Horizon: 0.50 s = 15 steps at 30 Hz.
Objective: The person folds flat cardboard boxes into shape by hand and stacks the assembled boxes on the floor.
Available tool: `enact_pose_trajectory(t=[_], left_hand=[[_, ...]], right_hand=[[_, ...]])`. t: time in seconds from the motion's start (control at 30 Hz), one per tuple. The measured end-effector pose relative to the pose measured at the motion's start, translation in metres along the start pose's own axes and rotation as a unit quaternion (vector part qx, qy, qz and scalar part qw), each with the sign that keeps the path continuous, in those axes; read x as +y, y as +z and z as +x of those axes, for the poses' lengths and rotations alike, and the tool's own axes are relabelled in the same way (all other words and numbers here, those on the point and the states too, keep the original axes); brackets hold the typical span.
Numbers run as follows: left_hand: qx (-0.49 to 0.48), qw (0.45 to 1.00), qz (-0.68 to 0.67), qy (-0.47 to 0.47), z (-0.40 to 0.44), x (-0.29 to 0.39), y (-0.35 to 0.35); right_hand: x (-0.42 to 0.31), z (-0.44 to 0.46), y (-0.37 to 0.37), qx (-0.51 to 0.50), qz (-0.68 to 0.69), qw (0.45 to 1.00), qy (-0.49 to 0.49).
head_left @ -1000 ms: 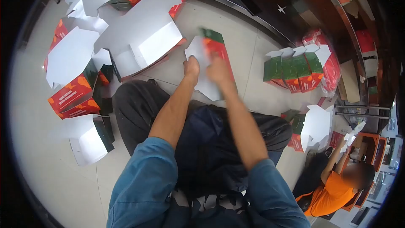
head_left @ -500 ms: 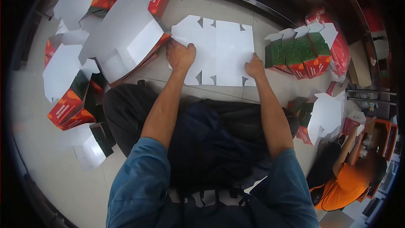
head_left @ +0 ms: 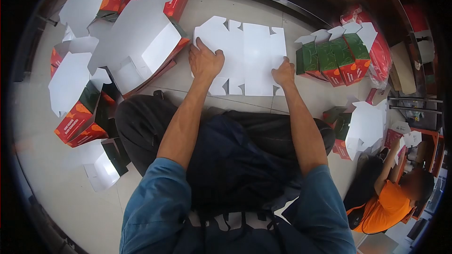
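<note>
Resting on a flat white sheet point(head_left: 254, 49) on the floor point(head_left: 61, 174), the left hand point(head_left: 205, 62) has fingers apart; the right hand point(head_left: 284, 72) curls at the sheet's right edge — clamped or not, I cannot tell. Boxes point(head_left: 335, 57) stand farther right — dark panel point(head_left: 308, 7) at far side.

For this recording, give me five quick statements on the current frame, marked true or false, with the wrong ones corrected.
1. The left hand rests on the white cardboard sheet. True.
2. The right hand lies in the person's lap. False: the right hand is at the sheet's right edge.
3. A row of green-and-red boxes stands to the right of the sheet. True.
4. The sheet is folded up into a closed box. False: it lies spread out on the floor.
5. The other person wears an orange top. True.
</note>
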<state>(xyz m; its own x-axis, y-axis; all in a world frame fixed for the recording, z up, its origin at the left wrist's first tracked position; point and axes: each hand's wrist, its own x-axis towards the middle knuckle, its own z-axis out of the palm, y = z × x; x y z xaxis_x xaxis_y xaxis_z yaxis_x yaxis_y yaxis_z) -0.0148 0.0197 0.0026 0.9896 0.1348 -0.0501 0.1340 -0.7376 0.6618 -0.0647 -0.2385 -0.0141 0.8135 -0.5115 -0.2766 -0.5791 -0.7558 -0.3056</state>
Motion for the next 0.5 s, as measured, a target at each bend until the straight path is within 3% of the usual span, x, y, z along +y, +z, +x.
enact_pose_trajectory(t=[0.23, 0.5], left_hand=[[-0.008, 0.998, -0.047, -0.04, 0.006, -0.001, -0.003], [-0.03, 0.995, -0.04, -0.083, 0.007, 0.0, -0.006]], right_hand=[[0.012, 0.009, 0.0, 0.005, 0.053, 0.998, 0.02], [0.001, 0.004, -0.002, 0.028, 0.005, 0.999, 0.034]])
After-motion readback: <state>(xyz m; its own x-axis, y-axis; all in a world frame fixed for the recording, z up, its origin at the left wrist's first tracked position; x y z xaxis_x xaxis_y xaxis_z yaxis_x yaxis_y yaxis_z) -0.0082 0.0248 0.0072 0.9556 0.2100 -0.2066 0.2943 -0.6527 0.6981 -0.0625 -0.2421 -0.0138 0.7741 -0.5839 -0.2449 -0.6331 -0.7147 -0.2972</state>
